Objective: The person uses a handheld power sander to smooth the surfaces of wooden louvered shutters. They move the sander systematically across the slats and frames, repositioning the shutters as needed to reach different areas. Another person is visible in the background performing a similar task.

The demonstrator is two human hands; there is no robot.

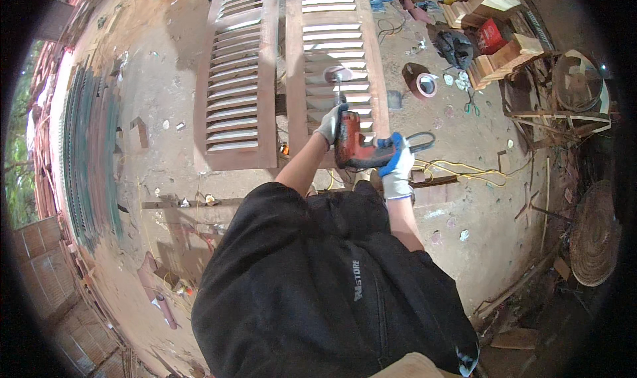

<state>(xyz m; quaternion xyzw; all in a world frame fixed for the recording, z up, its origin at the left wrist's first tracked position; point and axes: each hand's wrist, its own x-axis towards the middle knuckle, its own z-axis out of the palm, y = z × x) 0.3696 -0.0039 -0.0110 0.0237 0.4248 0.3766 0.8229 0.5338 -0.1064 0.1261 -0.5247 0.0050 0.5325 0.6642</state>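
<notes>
Both gloved hands (329,123) (399,158) grip the red power tool (350,138) — it lies between them.

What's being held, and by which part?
A red and black drill-shaped power tool: the white-and-blue gloved right hand grips its rear handle, the pale-gloved left hand its front.

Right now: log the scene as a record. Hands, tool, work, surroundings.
left hand: gloved, gripping the front of the red power tool
right hand: gloved, gripping the tool's rear
tool tip: round pad over the right louvred panel; contact unclear
alongside: left louvred panel
far left: long teal-and-brown strips
far right: round woven piece
</notes>
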